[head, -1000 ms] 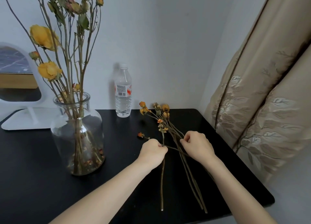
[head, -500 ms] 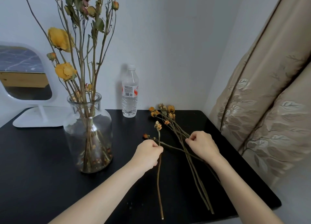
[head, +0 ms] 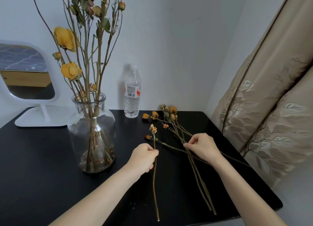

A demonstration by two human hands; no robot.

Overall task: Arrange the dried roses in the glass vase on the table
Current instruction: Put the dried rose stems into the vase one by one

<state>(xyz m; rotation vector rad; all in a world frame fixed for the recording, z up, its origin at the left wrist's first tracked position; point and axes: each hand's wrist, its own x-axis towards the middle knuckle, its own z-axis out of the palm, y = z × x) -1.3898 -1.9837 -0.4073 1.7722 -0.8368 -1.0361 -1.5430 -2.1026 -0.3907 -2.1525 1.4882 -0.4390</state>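
A clear glass vase [head: 92, 134] stands on the left of the black table [head: 42, 166] and holds several tall dried roses [head: 69, 71]. My left hand [head: 144, 156] is shut on one thin dried rose stem [head: 154, 183], its small orange head pointing away from me. My right hand [head: 203, 147] pinches stems in a bundle of dried roses [head: 171, 117] lying on the table, heads toward the wall. Another loose stem [head: 169, 146] with a small bud lies across between my two hands.
A plastic water bottle [head: 132, 97] stands at the wall behind the loose roses. A white standing mirror [head: 25, 83] sits at the back left. A beige embroidered curtain [head: 267, 107] hangs close to the table's right edge.
My left hand has drawn one stem out of the bundle and turned it, so that it lies apart from the others and points away from me. My right hand stays on the bundle.
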